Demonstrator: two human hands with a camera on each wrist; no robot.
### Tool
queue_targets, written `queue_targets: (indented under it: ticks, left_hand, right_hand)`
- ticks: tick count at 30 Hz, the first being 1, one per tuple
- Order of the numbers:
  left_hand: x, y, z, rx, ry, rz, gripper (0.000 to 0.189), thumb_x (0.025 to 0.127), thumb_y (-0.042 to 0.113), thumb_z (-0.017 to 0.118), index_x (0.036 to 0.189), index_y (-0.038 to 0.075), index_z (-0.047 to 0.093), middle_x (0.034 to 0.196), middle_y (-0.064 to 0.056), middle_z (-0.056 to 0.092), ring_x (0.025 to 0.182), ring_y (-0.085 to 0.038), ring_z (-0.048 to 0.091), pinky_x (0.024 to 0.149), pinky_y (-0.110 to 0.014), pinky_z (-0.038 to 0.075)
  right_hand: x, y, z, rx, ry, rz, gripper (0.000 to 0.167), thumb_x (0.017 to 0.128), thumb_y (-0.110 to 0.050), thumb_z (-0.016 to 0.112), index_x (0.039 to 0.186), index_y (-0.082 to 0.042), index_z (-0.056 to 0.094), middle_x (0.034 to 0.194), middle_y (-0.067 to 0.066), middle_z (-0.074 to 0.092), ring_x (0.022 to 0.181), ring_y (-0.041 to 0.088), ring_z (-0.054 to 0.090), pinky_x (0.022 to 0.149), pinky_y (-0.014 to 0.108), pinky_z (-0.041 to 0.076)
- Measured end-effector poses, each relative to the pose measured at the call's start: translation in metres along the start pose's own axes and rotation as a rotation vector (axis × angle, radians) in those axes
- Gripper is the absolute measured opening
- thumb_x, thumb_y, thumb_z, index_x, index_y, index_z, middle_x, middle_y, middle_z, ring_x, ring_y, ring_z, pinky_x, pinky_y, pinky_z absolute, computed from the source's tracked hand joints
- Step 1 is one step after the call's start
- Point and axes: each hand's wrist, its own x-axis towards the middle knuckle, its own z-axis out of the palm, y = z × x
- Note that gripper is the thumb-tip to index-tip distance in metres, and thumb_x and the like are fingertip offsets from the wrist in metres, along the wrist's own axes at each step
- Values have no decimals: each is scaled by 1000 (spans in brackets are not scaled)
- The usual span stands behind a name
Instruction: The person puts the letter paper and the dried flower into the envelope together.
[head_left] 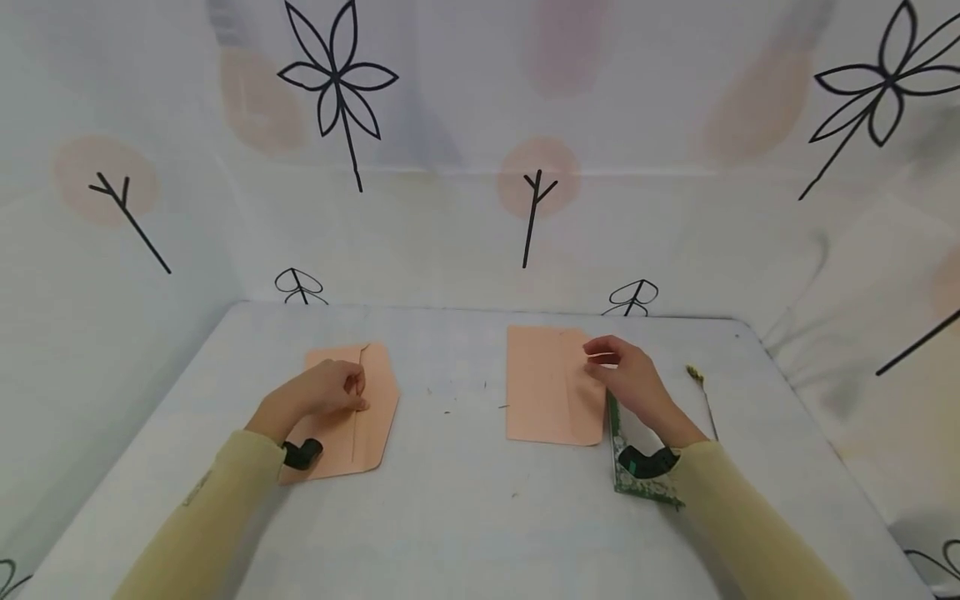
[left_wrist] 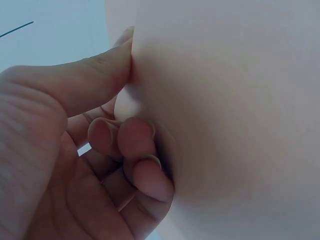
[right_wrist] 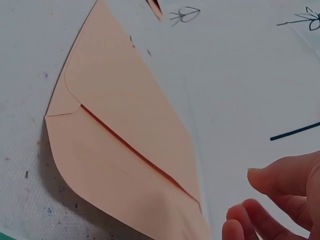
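In the head view, a peach paper envelope (head_left: 378, 433) lies at the left of the table with its flap pointing right. My left hand (head_left: 330, 387) is over it and pinches the paper edge at its opening. The left wrist view shows the thumb (left_wrist: 107, 70) on that edge, with the other fingers curled beside the paper. A second peach envelope (head_left: 543, 383) lies right of centre, its slit and unfolded flap plain in the right wrist view. Beside its right edge hovers my right hand (head_left: 633, 379), thumb and fingers apart, holding nothing.
Under the right wrist lies a flat white piece with a green patterned border (head_left: 626, 492), partly hidden. A thin dried flower stem (head_left: 696, 377) is farther right. Small dark bits (head_left: 447, 412) are scattered on the white table (head_left: 450, 533). A patterned cloth (head_left: 435, 233) hangs behind.
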Motion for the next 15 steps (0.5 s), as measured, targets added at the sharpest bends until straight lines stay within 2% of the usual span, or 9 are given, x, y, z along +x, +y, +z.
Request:
queue_targets:
  ticks: [8,15]
  left_hand:
    - [4,-3,4,-13,6,15,26,86,28,78,85,14,56,71,-1,48,67,-18,46,63,-32,35]
    - [4,-4,2,9,0,-3,27,86,31,78,86,15,56,72,-1,48,68,-18,46,62,-33,35]
  right_hand:
    - [4,4,5,18,-38,63,40,95,-12,67,131,-1,56,133,20,56,122,38,54,91,47,49]
    - [7,5,11,-16,-60,89,42,92,-14,70,130,-2,57,133,19,56,121,35,55,91,46,50]
